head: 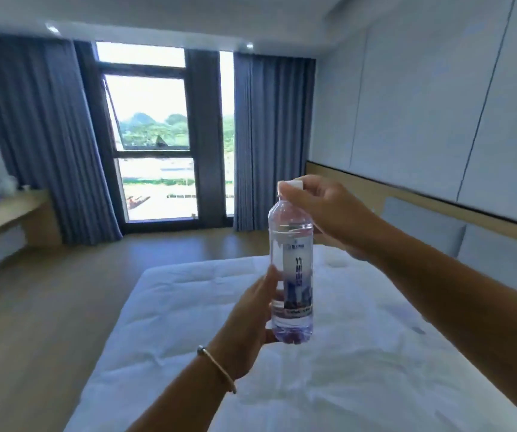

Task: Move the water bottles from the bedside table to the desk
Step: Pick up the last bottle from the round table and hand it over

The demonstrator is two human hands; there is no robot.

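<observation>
we hold one water bottle [291, 266] upright in the air in front of us, above the near part of the bed [207, 353]. our right hand [322, 210] comes in from the right and pinches the white cap [290, 184] at the top, fingers curled round it. our left hand [251, 319] comes up from below and grips the lower half of the bottle, thumb along its left side and the other fingers hidden behind it. the bottle is clear, with water up to just below its shoulder and a pale label printed with dark marks too blurred to read. a thin bracelet [216, 367] sits on our left wrist.

the bed is covered in a white, slightly wrinkled sheet, with pillows [425, 227] at its right end against a wooden headboard [407, 196]. at the far left stands the counter [7, 210], well apart from the bottle, with a few small blurred things on it that we cannot make out. a wooden floor [48, 307] lies between the bed and the counter. straight ahead is a tall window [151, 132] with blue curtains [42, 135] drawn back on both sides, and green trees show outside.
</observation>
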